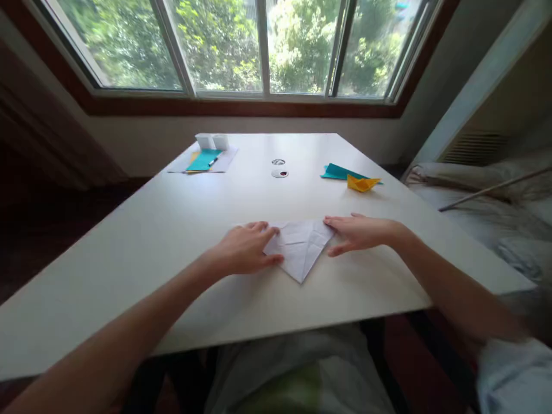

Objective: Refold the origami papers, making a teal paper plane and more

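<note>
A sheet of white paper [297,247], folded to a downward-pointing triangle with creases across it, lies flat on the white table [142,247] near the front edge. My left hand [245,247] rests over its left corner, fingers spread and pressing on the paper with the thumb low on its edge. At the upper right corner, fingertips of my right hand [353,233] touch the paper; the thumb is held apart from it. Both hands are open. The left hand hides the left corner.
A yellow paper boat [362,183] and a teal paper plane [340,171] sit at the back right. Back left hold teal sheets [204,160], a pen [214,160] and small white boxes [213,141]. Round cable-hole fittings [280,173] are set mid-table. A window is beyond.
</note>
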`<action>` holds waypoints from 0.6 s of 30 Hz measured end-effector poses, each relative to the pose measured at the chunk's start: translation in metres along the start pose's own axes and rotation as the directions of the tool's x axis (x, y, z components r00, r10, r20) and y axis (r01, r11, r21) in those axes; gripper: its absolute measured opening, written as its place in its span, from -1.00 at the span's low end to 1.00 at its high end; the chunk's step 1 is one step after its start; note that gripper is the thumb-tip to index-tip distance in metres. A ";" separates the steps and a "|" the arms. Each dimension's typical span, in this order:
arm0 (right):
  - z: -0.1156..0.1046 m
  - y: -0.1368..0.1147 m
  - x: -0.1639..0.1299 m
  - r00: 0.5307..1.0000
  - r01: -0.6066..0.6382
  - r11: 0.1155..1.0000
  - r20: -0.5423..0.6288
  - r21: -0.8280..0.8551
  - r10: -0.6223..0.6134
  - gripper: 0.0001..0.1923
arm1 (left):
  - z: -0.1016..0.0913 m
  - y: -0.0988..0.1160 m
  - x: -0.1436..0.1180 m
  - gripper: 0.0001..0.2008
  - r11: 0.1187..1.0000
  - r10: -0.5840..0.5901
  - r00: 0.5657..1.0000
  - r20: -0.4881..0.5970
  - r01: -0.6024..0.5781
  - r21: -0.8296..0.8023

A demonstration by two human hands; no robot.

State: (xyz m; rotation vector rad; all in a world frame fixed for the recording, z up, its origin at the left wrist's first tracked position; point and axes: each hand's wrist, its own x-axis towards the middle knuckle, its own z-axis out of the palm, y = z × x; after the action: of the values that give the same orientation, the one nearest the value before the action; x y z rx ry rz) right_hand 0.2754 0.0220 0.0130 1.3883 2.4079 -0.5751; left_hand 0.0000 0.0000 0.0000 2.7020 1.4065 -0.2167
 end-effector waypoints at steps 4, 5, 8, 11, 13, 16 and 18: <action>0.000 0.005 -0.003 0.999 -0.028 1.000 -0.038 0.014 0.028 0.02 | -0.004 -0.017 -0.003 -0.38 0.998 -0.060 0.995 0.082 0.062 -0.019; 0.000 0.005 -0.003 0.998 -0.031 0.999 -0.051 0.016 0.032 0.00 | -0.005 -0.020 -0.005 -0.36 0.996 -0.079 0.992 0.098 0.081 -0.021; 0.002 0.006 -0.003 0.995 -0.027 1.000 -0.091 0.011 0.028 -0.07 | -0.010 -0.027 -0.010 -0.28 0.987 -0.154 0.977 0.150 0.158 -0.016; 0.004 0.007 -0.001 0.993 -0.008 1.000 -0.122 -0.007 0.008 -0.13 | -0.013 -0.033 -0.014 -0.24 0.973 -0.223 0.954 0.199 0.229 -0.006; 0.005 0.008 0.001 0.989 -0.001 1.000 -0.145 -0.031 -0.003 -0.17 | -0.013 -0.038 -0.014 -0.25 0.971 -0.232 0.952 0.201 0.238 -0.009; 0.006 0.011 0.006 0.977 0.013 0.997 -0.212 -0.072 -0.028 -0.23 | -0.010 -0.046 -0.011 -0.27 0.981 -0.186 0.969 0.163 0.192 -0.019; 0.006 0.013 0.010 0.963 0.051 0.996 -0.260 -0.076 -0.069 -0.22 | -0.007 -0.052 -0.008 -0.25 0.990 -0.136 0.984 0.116 0.139 -0.024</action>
State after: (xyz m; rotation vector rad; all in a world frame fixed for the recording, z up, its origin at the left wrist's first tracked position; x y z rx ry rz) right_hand 0.2822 0.0329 0.0007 1.4464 2.6562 -0.3364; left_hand -0.0462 0.0244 0.0076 2.5249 1.5499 -0.3495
